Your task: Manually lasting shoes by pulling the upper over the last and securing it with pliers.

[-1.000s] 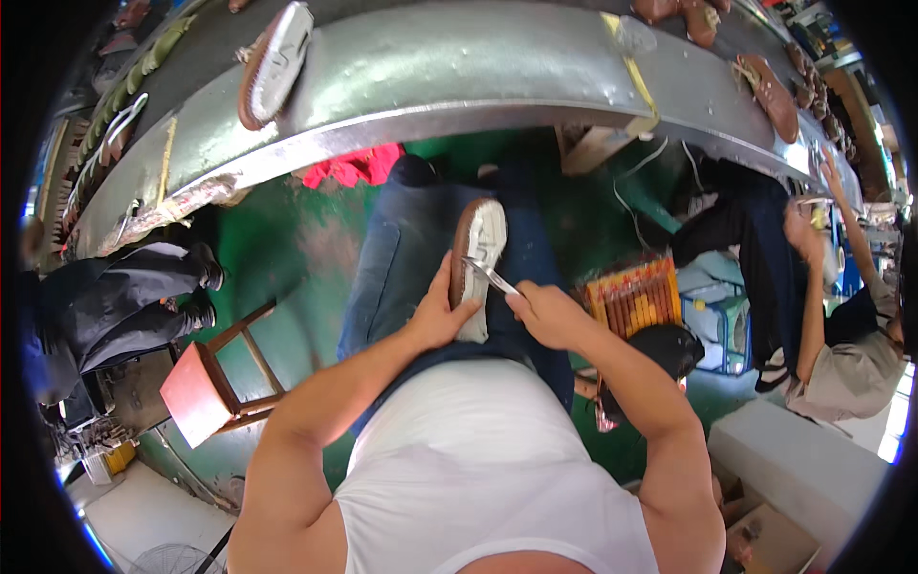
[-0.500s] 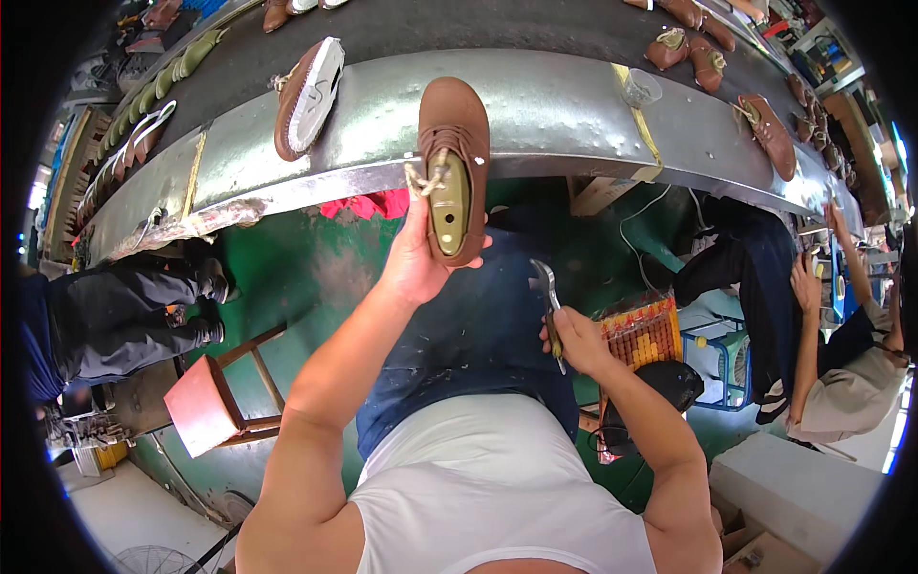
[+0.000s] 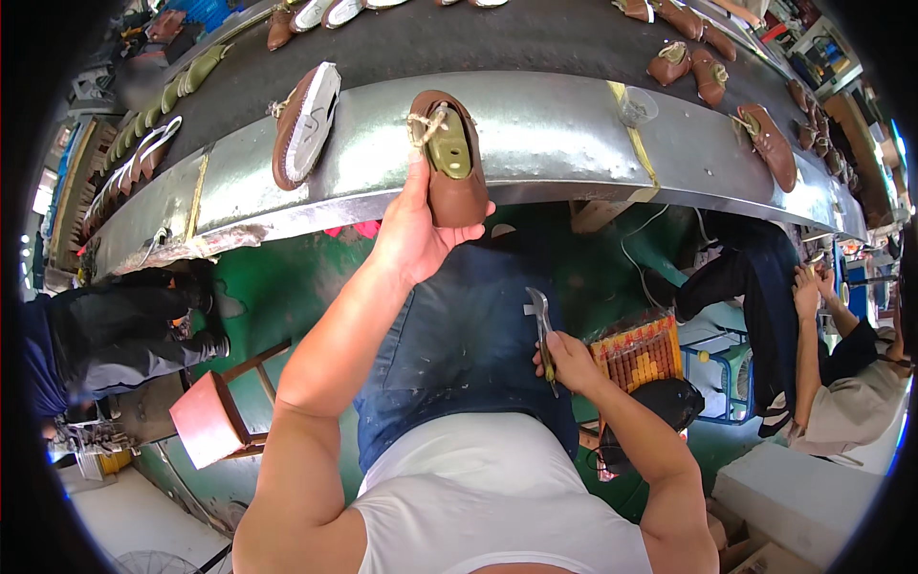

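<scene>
My left hand (image 3: 418, 228) is closed around the heel end of a brown lace-up shoe (image 3: 459, 198). A green shoe last (image 3: 449, 153) fills its opening, and pale laces (image 3: 427, 124) hang loose at its front. Heel toward me, the shoe is tilted at the bench's near edge, its toe mostly out of sight. Low at my right side, my right hand (image 3: 572, 362) grips a pair of pliers (image 3: 542, 320) with a curved metal head, which points up and away from me. On the metal ledge to the left, another brown shoe (image 3: 308, 124) lies with its white sole showing.
Beyond the metal ledge (image 3: 545, 124) runs a dark belt (image 3: 535, 43) with several shoes. A clear cup (image 3: 638, 106) and a brown shoe (image 3: 768, 148) rest on the right. A stool (image 3: 207, 419) stands at left; a beaded seat cover (image 3: 639, 354) is right. Another person's arms (image 3: 808, 330) show far right.
My left hand has tipped the shoe, so its heel faces me more and the toe has turned away. The right hand still holds the pliers low. The whole view has shifted slightly.
</scene>
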Available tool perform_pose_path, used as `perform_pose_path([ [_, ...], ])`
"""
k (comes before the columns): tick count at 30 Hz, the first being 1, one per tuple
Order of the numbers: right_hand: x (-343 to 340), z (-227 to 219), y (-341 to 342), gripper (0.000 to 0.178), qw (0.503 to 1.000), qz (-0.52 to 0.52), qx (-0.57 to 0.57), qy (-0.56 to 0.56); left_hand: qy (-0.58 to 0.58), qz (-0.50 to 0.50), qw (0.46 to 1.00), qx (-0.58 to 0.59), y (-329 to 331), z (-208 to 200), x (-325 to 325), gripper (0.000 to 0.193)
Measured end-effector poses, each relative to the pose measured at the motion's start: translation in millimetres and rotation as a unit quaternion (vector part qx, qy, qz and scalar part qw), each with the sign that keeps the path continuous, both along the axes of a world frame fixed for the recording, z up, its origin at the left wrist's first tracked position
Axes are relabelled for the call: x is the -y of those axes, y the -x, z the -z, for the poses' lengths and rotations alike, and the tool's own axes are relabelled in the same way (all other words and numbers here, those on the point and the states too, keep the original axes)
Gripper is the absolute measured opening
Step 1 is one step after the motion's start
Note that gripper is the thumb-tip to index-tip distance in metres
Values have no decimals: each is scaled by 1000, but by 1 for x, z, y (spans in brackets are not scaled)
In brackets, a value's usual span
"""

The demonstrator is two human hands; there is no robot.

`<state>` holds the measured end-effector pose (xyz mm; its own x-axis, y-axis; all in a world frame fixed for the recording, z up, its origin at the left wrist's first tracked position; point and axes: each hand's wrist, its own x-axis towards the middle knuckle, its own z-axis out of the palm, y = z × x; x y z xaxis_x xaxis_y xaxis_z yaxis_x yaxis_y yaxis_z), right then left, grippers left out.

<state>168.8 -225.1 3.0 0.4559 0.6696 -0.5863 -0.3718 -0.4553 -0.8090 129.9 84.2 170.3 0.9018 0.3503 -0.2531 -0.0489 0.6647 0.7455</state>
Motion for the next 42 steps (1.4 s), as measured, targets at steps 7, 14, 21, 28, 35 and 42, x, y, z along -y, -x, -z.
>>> perform_pose_path([
  [7, 4, 12, -7, 46, 999, 6, -52, -7, -22, -33, 999, -27, -40, -8, -31, 63],
  [14, -4, -1, -16, 44, 997, 13, -71, 8, -14, -23, 998, 53, -130, -16, -132, 74],
  [21, -15, -11, -25, 44, 994, 3, -112, 8, -846, -96, 488, -192, -214, 30, -179, 79],
  [28, -15, -5, -28, 45, 992, 0, -122, -5, -733, 2, 565, -380, -234, 23, -220, 81],
  [35, -10, -5, -27, 44, 993, 8, -117, 8, -766, -1, 300, -569, -140, -64, -212, 53],
  [42, -10, -6, -17, 43, 994, 5, -107, 8, -569, 31, 694, -440, -50, -62, -310, 50],
])
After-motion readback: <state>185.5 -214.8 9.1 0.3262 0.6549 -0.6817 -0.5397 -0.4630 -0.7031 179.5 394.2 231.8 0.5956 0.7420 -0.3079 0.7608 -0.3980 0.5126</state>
